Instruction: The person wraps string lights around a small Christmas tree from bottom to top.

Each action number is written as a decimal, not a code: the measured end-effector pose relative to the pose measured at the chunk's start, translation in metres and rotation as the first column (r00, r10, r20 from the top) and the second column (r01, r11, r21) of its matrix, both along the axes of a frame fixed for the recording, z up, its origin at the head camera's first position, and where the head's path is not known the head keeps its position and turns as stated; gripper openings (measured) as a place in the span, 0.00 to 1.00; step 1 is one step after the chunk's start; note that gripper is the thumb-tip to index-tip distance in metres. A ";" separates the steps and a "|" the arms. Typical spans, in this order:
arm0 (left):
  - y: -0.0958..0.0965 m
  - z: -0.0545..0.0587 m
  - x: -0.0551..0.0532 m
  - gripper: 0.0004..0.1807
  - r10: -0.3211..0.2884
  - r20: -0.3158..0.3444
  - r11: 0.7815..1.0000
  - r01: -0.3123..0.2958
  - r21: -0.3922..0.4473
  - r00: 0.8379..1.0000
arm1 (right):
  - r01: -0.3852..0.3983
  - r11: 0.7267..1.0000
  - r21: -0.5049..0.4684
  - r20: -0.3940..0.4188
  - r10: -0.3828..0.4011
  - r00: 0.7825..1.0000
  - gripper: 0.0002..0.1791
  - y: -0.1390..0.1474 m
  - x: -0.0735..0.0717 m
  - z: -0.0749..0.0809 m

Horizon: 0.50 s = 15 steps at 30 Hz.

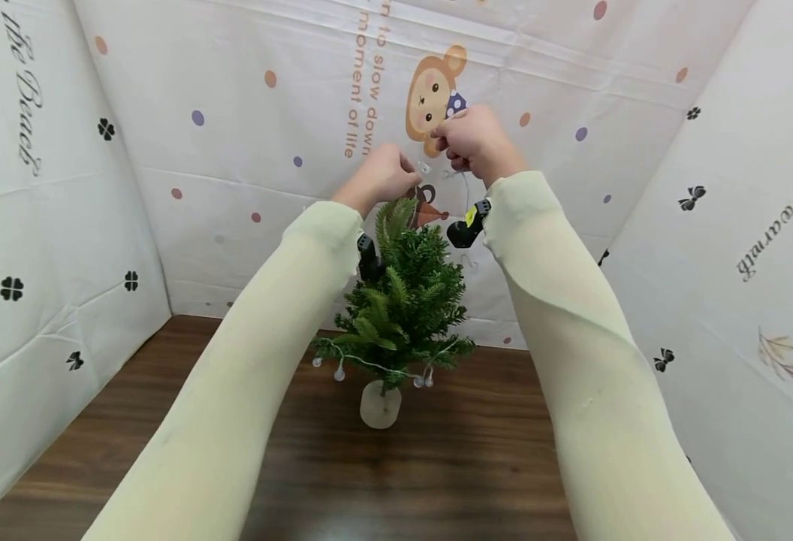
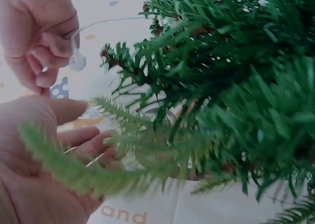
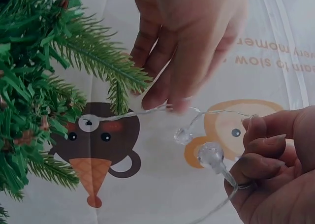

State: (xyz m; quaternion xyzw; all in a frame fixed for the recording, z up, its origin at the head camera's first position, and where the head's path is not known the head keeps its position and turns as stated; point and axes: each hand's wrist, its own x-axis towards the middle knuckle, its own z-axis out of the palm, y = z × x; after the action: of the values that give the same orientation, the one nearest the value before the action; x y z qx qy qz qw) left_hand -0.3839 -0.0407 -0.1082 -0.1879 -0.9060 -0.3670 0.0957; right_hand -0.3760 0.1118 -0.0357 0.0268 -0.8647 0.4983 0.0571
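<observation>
Lights (image 3: 210,155) dangle between the pinching right hand (image 1: 474,141) and left hand (image 1: 386,173).

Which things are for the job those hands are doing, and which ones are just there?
For the job:
- right hand, holding the string lights
- left hand
- small artificial Christmas tree

Just there:
- wood-grain tabletop
- cartoon-printed backdrop
- black wrist cameras
</observation>
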 end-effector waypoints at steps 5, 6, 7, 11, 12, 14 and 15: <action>0.008 0.002 -0.005 0.15 0.012 0.039 1.000 -0.013 0.024 0.999 | -0.028 0.999 0.019 -0.005 0.028 1.000 0.11 0.003 0.003 0.001; 0.010 0.001 -0.006 0.14 0.002 0.044 0.999 -0.004 0.036 0.999 | -0.027 0.999 0.026 -0.006 0.027 1.000 0.10 0.004 0.004 0.001; 0.012 0.001 -0.007 0.14 -0.011 0.045 0.999 0.009 0.042 0.999 | -0.023 0.999 0.032 -0.005 0.023 1.000 0.10 0.005 0.005 0.001; 0.016 0.002 -0.011 0.14 -0.036 0.030 0.998 0.035 0.050 0.999 | -0.018 0.999 0.038 -0.002 0.018 1.000 0.10 0.011 0.006 0.000; 0.016 0.001 -0.013 0.14 -0.033 0.026 0.998 0.032 0.051 0.999 | -0.022 0.999 0.040 -0.006 0.023 1.000 0.10 0.013 0.006 0.000; 0.014 0.000 -0.015 0.14 -0.008 0.008 0.999 0.008 0.049 1.000 | -0.031 0.999 0.032 -0.004 0.031 1.000 0.10 0.016 0.005 -0.003; 0.012 -0.001 -0.016 0.15 0.007 0.004 0.999 -0.007 0.048 1.000 | -0.037 0.999 0.025 0.001 0.037 0.999 0.09 0.018 0.004 -0.004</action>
State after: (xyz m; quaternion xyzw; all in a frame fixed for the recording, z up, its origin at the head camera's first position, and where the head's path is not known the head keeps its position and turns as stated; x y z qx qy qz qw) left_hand -0.3995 -0.0284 -0.1088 -0.1816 -0.8978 -0.3886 0.0997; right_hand -0.3719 0.1295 -0.0393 0.0431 -0.8702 0.4886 0.0474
